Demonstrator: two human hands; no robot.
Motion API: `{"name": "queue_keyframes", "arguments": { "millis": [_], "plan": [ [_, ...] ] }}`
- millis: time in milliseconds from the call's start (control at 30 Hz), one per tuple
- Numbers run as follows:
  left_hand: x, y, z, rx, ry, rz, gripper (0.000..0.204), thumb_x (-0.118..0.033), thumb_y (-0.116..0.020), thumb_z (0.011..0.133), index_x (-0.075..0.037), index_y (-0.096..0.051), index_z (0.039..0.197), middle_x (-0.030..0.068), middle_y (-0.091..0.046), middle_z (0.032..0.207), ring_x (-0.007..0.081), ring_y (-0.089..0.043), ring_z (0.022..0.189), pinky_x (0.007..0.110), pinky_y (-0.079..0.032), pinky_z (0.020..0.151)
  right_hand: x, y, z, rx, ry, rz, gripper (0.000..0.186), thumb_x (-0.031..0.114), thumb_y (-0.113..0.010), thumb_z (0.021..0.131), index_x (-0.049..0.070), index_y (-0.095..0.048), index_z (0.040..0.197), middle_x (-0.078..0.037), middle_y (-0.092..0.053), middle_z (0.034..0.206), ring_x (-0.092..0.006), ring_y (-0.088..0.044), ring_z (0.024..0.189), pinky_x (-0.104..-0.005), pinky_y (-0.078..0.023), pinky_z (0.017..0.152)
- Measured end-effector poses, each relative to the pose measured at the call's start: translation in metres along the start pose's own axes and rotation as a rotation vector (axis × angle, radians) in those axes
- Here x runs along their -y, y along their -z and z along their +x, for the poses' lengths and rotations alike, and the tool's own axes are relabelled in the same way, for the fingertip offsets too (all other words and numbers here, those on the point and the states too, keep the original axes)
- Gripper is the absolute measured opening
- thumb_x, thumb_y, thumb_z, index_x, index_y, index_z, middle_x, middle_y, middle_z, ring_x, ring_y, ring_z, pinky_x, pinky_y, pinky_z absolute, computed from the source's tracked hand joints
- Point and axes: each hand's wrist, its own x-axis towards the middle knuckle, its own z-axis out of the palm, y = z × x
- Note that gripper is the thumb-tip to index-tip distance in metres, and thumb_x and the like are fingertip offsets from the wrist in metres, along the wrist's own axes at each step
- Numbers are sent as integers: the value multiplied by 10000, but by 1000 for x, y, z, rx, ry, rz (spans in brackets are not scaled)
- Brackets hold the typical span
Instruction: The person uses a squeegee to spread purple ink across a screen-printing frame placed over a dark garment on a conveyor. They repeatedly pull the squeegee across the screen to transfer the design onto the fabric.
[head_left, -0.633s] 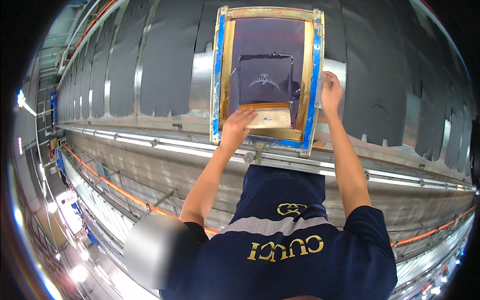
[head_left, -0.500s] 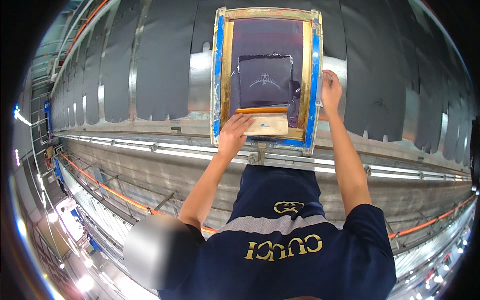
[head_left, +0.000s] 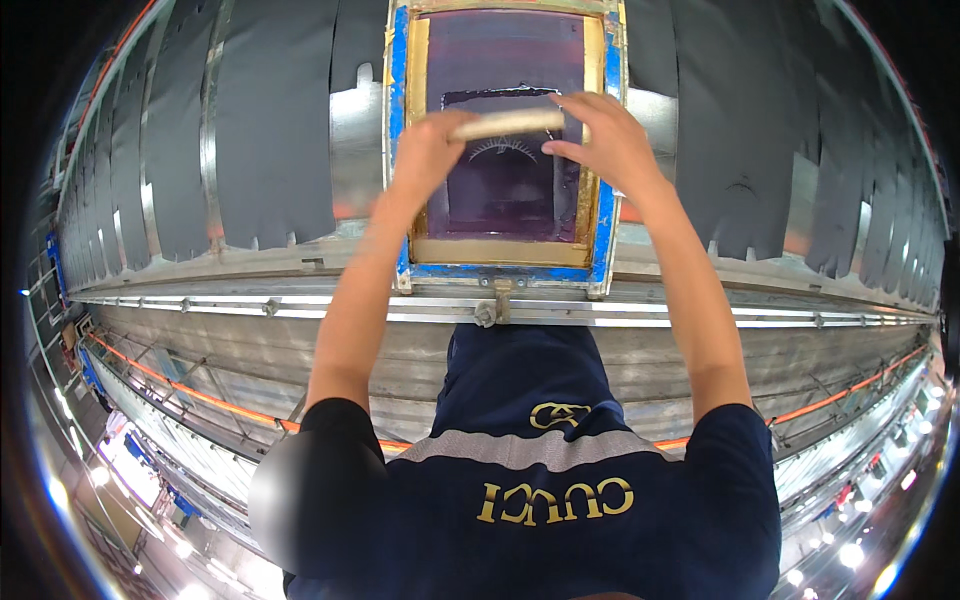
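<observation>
A screen-printing frame (head_left: pixel 601 240) with blue and gold edges holds a dark purple mesh (head_left: pixel 500 210) bearing a pale arched design (head_left: pixel 495 150). Across the upper part of the stencil area is a wooden squeegee (head_left: pixel 500 125), slightly blurred. My left hand (head_left: pixel 428 150) grips its left end. My right hand (head_left: pixel 605 140) is at the other end, thumb and fingers spread around it; I cannot tell whether they touch it.
Dark sheets (head_left: pixel 275 130) lie in a long row along the metal bench (head_left: pixel 355 130) on both sides. A metal rail (head_left: pixel 640 310) with a clamp (head_left: pixel 485 310) runs along its near edge. Orange tubing (head_left: pixel 230 395) and bright lights lie beyond, toward the rim.
My left hand has carried the squeegee up from the screen's lower end to the stencil's upper part. My right hand has left the frame's right edge and come in over the mesh.
</observation>
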Motion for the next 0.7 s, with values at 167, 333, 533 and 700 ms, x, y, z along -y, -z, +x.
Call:
{"name": "queue_keyframes", "arguments": {
  "millis": [167,333,533,700],
  "plan": [
    [-2,-2,28,-39,-62,50,373,50,-694,717,-87,-772,1055,120,-746,1091,323,-697,1018,392,-563,903,2,-30,21,7,-71,-51,385,58,-761,775,54,-696,1155,-132,-681,1138,-342,-619,1076,-429,-512,951],
    [-11,-21,-68,13,-60,117,486,86,-715,688,-106,-756,1132,76,-733,1182,283,-681,1124,392,-551,967,35,-50,-76,11,-120,32,479,-29,-726,719,67,-679,1186,-108,-660,1205,-324,-617,1117,-450,-505,953],
    [-9,-15,-44,-44,-63,77,460,74,-716,693,-108,-758,1114,82,-733,1171,286,-677,1119,398,-557,951,36,-31,-50,-100,-23,-60,417,4,-754,712,75,-702,1119,-77,-674,1147,-288,-626,1047,-430,-514,903],
    [5,-11,49,-72,-72,59,343,7,-695,739,-119,-779,1047,105,-750,1069,306,-709,982,419,-575,863,-2,-30,28,-174,-8,37,319,7,-730,756,47,-720,1072,-119,-696,1083,-331,-645,1026,-442,-520,913]
  ]
}}
